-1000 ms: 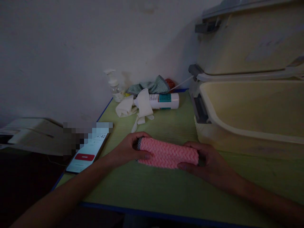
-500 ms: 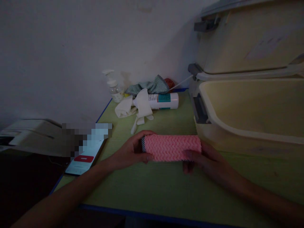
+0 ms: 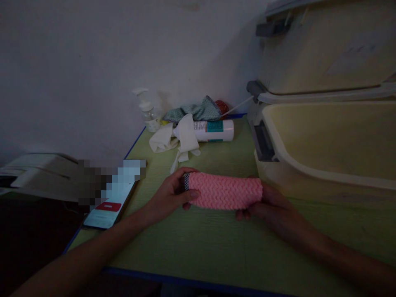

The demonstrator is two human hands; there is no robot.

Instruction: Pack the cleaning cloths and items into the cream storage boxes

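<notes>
A pink cleaning cloth (image 3: 224, 192), folded into a long narrow bundle with a wavy texture, is held above the green tabletop (image 3: 198, 243). My left hand (image 3: 177, 192) is closed on its left end, thumb on the front, beside a black-and-white checked edge. At the other end my right hand (image 3: 262, 202) grips the lower right corner; part of its fingers is hidden behind the cloth. Beyond the cloth lie white gloves (image 3: 188, 134), draped partly over a white bottle (image 3: 216, 130) with a teal label, lying on its side.
A pump bottle (image 3: 150, 117) stands at the back left near a crumpled grey-green cloth (image 3: 192, 112) and a dark red item (image 3: 222, 107). On the left lies a lit phone (image 3: 114, 202). A large cream bin (image 3: 269, 173) with its lid (image 3: 324, 53) raised occupies the right.
My right thumb has slid from the cloth's front down toward its lower edge. The cloth's left end is slightly higher, and the view has shifted a little.
</notes>
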